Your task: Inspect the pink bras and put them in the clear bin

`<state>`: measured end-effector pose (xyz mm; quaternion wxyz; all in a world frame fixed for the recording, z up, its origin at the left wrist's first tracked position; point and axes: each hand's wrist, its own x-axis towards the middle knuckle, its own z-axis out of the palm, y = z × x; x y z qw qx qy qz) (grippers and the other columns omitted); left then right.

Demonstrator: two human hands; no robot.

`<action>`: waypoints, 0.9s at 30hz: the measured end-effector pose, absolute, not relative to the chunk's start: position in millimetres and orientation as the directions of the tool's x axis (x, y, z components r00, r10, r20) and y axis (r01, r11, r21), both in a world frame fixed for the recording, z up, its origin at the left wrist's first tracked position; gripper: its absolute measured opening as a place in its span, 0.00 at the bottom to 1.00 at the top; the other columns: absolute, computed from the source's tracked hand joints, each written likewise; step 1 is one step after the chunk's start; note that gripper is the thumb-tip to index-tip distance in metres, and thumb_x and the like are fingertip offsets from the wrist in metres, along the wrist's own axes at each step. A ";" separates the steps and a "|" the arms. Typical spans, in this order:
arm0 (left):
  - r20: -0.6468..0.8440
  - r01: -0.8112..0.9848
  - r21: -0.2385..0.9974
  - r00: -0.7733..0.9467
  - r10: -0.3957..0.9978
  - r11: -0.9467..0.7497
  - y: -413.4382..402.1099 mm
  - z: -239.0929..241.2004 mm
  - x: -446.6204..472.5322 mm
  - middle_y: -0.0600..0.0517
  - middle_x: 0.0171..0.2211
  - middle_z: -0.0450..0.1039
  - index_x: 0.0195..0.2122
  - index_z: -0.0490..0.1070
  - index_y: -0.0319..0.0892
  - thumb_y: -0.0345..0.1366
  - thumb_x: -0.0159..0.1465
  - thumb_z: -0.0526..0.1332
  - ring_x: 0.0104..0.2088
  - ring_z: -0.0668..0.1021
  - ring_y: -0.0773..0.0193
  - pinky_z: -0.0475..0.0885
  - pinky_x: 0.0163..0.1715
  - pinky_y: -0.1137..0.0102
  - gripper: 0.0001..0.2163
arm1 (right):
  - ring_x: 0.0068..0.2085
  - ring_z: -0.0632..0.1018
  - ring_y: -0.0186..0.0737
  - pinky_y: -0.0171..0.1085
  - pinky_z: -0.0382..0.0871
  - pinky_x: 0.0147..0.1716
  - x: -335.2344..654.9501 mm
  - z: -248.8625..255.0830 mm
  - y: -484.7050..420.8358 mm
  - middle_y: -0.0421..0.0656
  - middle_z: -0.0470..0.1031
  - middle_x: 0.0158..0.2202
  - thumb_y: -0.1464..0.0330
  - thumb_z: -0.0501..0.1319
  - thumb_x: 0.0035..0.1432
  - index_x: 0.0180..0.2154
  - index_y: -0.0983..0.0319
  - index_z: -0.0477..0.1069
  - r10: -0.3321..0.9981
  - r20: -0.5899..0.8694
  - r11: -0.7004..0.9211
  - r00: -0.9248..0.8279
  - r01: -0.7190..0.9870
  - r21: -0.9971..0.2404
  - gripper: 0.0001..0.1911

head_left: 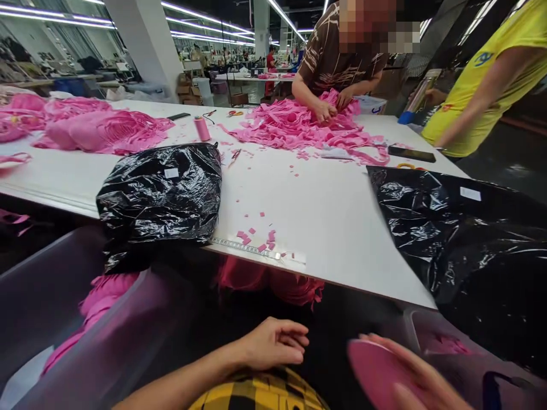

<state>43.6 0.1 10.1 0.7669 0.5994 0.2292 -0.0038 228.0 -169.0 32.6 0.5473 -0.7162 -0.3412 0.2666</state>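
My right hand grips a pink rounded fabric piece, smooth and cup-like, low at the right; motion blurs both. My left hand hovers in front of the table edge with fingers loosely bent, the thumb apart from them and nothing visible between. Below the table edge, behind my left hand, is a bundle of pink fabric. Small pink scraps lie on the white table beside a measuring tape along its edge.
Black plastic bags lie at left and right. Grey bins stand below. Across the table, a person in a brown shirt handles a pink fabric pile. Someone in yellow stands right. A phone and thread cone are on the table.
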 end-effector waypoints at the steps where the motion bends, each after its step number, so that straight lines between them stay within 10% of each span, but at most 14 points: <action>1: -0.362 0.231 0.875 0.896 0.256 0.426 -2.9 10.6 46.1 0.45 0.42 0.74 0.51 0.69 0.40 0.39 0.49 0.68 0.38 0.76 0.61 0.72 0.38 0.67 0.26 | 0.42 0.78 0.48 0.38 0.75 0.36 212.9 28.7 -157.6 0.49 0.77 0.44 0.58 0.64 0.49 0.48 0.58 0.72 0.820 -0.145 -0.176 0.553 0.002 -0.984 0.23; 4: -0.388 0.109 0.836 0.809 0.441 0.537 -4.2 6.7 42.7 0.47 0.37 0.73 0.46 0.71 0.37 0.45 0.51 0.66 0.33 0.74 0.64 0.72 0.34 0.68 0.24 | 0.47 0.76 0.51 0.44 0.72 0.43 170.0 10.0 -114.6 0.50 0.74 0.49 0.63 0.66 0.44 0.50 0.59 0.69 0.859 -0.374 -0.163 0.348 -0.507 -0.846 0.29; 6: -0.453 0.109 0.837 0.686 0.569 0.536 -1.3 1.0 33.3 0.49 0.31 0.72 0.41 0.74 0.34 0.48 0.52 0.64 0.28 0.72 0.67 0.71 0.29 0.70 0.22 | 0.50 0.73 0.51 0.44 0.70 0.46 152.0 -4.7 -91.7 0.50 0.72 0.51 0.64 0.67 0.43 0.50 0.60 0.69 0.875 -0.381 -0.164 0.299 -0.559 -0.813 0.29; 14: -0.384 0.079 0.899 0.613 0.691 0.430 8.3 -11.6 0.3 0.46 0.35 0.75 0.40 0.75 0.34 0.45 0.52 0.65 0.32 0.73 0.64 0.68 0.34 0.70 0.20 | 0.35 0.75 0.42 0.37 0.68 0.35 149.3 -23.2 -70.8 0.45 0.76 0.35 0.59 0.65 0.51 0.39 0.63 0.74 0.934 -0.336 -0.308 0.120 -0.202 -0.930 0.17; 27: -0.373 0.354 0.921 0.681 0.629 0.163 30.6 -0.2 -16.4 0.48 0.39 0.74 0.43 0.70 0.38 0.32 0.51 0.60 0.38 0.75 0.59 0.69 0.39 0.67 0.17 | 0.20 0.67 0.29 0.28 0.61 0.18 143.7 -20.1 -47.0 0.35 0.66 0.21 0.55 0.63 0.52 0.32 0.62 0.66 0.903 -0.428 -0.428 -0.033 -0.133 -0.894 0.17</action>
